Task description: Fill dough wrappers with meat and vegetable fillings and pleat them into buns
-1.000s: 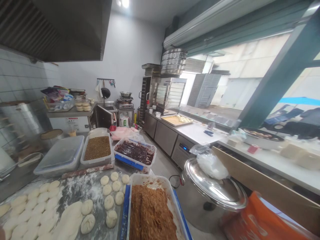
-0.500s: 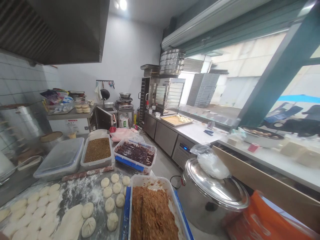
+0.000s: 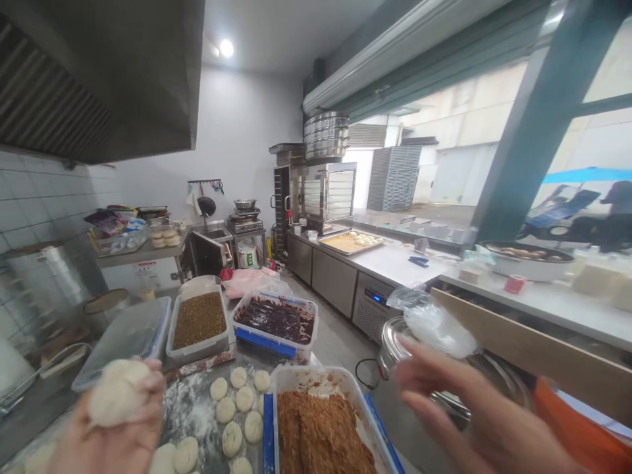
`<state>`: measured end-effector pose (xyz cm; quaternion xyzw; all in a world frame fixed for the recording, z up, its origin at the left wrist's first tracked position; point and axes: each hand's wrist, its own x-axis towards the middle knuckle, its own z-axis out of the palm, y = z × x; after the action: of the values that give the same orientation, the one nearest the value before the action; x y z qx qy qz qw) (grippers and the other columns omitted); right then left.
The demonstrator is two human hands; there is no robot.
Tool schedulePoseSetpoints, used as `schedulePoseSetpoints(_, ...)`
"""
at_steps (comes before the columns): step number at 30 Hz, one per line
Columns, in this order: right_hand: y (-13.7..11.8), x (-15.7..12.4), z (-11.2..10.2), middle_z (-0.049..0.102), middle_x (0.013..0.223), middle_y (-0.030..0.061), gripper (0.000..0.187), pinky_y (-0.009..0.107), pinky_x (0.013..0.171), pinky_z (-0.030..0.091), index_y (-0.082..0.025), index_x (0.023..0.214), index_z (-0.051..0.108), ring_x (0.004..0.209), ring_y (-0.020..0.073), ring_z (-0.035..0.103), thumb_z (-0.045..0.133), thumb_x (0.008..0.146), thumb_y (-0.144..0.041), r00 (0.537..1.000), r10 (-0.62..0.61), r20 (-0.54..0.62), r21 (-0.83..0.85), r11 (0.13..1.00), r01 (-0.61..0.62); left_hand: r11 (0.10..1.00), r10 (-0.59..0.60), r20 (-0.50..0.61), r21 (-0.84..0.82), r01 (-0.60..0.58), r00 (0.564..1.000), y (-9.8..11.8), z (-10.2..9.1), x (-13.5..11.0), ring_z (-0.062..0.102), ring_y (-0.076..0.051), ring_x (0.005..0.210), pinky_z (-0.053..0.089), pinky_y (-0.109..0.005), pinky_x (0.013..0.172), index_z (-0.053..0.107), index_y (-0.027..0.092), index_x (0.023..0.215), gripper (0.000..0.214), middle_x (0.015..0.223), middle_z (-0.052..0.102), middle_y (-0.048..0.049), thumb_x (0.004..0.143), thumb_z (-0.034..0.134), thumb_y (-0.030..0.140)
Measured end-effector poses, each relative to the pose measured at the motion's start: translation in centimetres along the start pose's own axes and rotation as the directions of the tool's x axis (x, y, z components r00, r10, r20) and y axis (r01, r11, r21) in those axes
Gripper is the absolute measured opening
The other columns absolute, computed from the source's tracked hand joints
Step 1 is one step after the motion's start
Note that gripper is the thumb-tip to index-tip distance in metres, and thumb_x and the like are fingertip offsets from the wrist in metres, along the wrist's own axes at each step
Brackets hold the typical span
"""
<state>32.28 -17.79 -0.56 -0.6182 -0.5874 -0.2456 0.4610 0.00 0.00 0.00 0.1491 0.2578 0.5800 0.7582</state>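
My left hand [image 3: 143, 421] is raised at the lower left, its fingers curled round a pale piece of dough [image 3: 118, 392]. Over on the right, my right hand [image 3: 478, 408] is held up above the floor beside the big lidded pot, fingers apart and slightly blurred, with nothing in them. Between the two hands stands a tub of brown filling [image 3: 320, 434] with blue clips. Several small round buns [image 3: 244, 398] lie on the floured worktop [image 3: 190, 408] left of that tub.
Behind are a tub of dark paste [image 3: 276, 319], a tub of brown crumbly filling [image 3: 200, 319], a lidded plastic box [image 3: 131, 336] and a rolling pin [image 3: 202, 365]. A bag [image 3: 439, 326] rests on the steel pot [image 3: 395, 336]. A tray of buns [image 3: 350, 241] sits on the far counter.
Both hands have come into view, the left holding dough and the right spread out. The view has tilted up a little, so the worktop sits lower in the picture.
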Motion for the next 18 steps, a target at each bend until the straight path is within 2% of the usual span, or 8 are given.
schedulePoseSetpoints(2,-0.1,-0.3,1.0,0.061,0.077,0.0011,0.038,0.018,0.059,0.049,-0.023,0.119,0.043,0.065,0.0110,0.059,0.047,0.082,-0.033,0.992,-0.069,0.103,0.049,0.997,0.064,0.975,-0.222,-0.034,-0.003,0.222,0.974,-3.2,-1.4,1.4,0.051,-0.014,0.064,0.040,-0.020,0.044,0.057,0.016,0.091,0.029,0.086,0.059,-0.0100,0.076,0.032,0.017)
schedulePoseSetpoints(3,-0.1,-0.5,1.4,0.061,0.078,0.0008,0.036,0.018,0.059,0.049,-0.023,0.118,0.044,0.066,0.0111,0.059,0.047,0.082,-0.030,0.988,-0.087,0.125,0.071,0.994,0.079,0.961,-0.278,-0.057,-0.032,0.276,0.959,-5.0,-2.4,2.0,0.051,-0.014,0.063,0.040,-0.021,0.044,0.057,0.015,0.088,0.027,0.084,0.059,-0.0104,0.077,0.033,0.021)
schedulePoseSetpoints(5,0.0,-1.1,2.0,0.062,0.078,0.0006,0.034,0.018,0.057,0.049,-0.025,0.115,0.045,0.067,0.0119,0.059,0.048,0.081,-0.026,0.986,-0.090,0.138,0.121,0.990,0.073,0.906,-0.422,-0.036,-0.062,0.420,0.906,-8.4,-4.6,3.0,0.052,-0.015,0.062,0.039,-0.021,0.044,0.058,0.016,0.082,0.025,0.079,0.060,-0.0104,0.076,0.038,0.030)
schedulePoseSetpoints(7,0.1,-1.7,2.6,0.062,0.079,0.0009,0.032,0.019,0.056,0.048,-0.026,0.112,0.046,0.067,0.0130,0.060,0.049,0.080,-0.024,0.986,-0.069,0.149,0.168,0.985,0.043,0.873,-0.484,0.025,-0.049,0.485,0.875,-11.2,-6.4,3.5,0.051,-0.014,0.059,0.036,-0.019,0.043,0.058,0.017,0.077,0.021,0.075,0.061,-0.0090,0.071,0.048,0.034)
schedulePoseSetpoints(9,0.0,-2.3,3.2,0.061,0.077,0.0009,0.031,0.020,0.055,0.047,-0.026,0.111,0.047,0.066,0.0133,0.059,0.050,0.080,-0.023,0.980,-0.031,0.197,0.209,0.978,-0.011,0.860,-0.509,0.078,0.006,0.510,0.857,-13.2,-7.3,3.6,0.050,-0.013,0.053,0.033,-0.018,0.040,0.058,0.018,0.075,0.020,0.070,0.062,-0.0077,0.067,0.054,0.036)
schedulePoseSetpoints(12,-0.5,-2.9,4.6,0.059,0.073,0.0010,0.024,0.021,0.057,0.045,-0.024,0.106,0.049,0.064,0.0127,0.056,0.046,0.082,-0.023,0.946,-0.006,0.324,0.264,0.961,-0.084,0.859,-0.509,0.074,0.100,0.502,0.857,-15.0,-6.5,3.0,0.046,-0.012,0.045,0.028,-0.018,0.037,0.056,0.018,0.075,0.023,0.065,0.061,-0.0060,0.070,0.051,0.040)
schedulePoseSetpoints(15,-1.6,-3.1,6.5,0.057,0.074,0.0021,0.018,0.023,0.059,0.042,-0.023,0.100,0.052,0.067,0.0131,0.054,0.042,0.085,-0.025,0.888,-0.010,0.459,0.281,0.950,-0.134,0.874,-0.456,0.001,0.187,0.447,0.890,-16.0,-4.4,2.2,0.044,-0.010,0.041,0.025,-0.018,0.037,0.054,0.018,0.079,0.030,0.064,0.060,-0.0042,0.076,0.043,0.045)
schedulePoseSetpoints(18,-2.8,-3.0,8.5,0.056,0.076,0.0013,0.017,0.023,0.061,0.038,-0.023,0.094,0.055,0.069,0.0129,0.051,0.040,0.086,-0.027,0.842,-0.044,0.538,0.286,0.949,-0.134,0.884,-0.390,-0.009,0.277,0.377,0.921,-16.6,-2.6,1.7,0.046,-0.010,0.043,0.027,-0.018,0.038,0.053,0.017,0.086,0.035,0.065,0.059,-0.0032,0.075,0.043,0.049)
